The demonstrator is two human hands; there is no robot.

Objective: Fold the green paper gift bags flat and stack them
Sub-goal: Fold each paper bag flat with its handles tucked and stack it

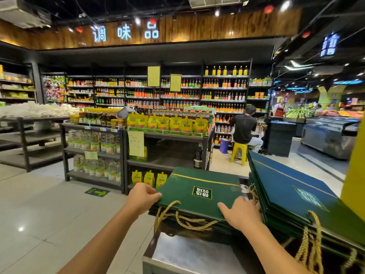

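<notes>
A flat green gift bag (197, 191) with a white logo and gold rope handles (183, 218) lies on top of a low stack of folded green bags. My left hand (143, 196) grips the top bag's left edge, fingers curled over it. My right hand (242, 212) presses flat on the bag's near right corner. To the right sits a taller stack of flat green bags (292, 190), tilted, with gold handles hanging off its near side.
The stacks rest on a metal counter (189, 252) at bottom centre. Beyond them stand black shelves of bottles and yellow pouches (167, 123). A person in black sits on a yellow stool (238, 152). A yellow pillar (355, 171) rises at right. Tiled floor lies to the left.
</notes>
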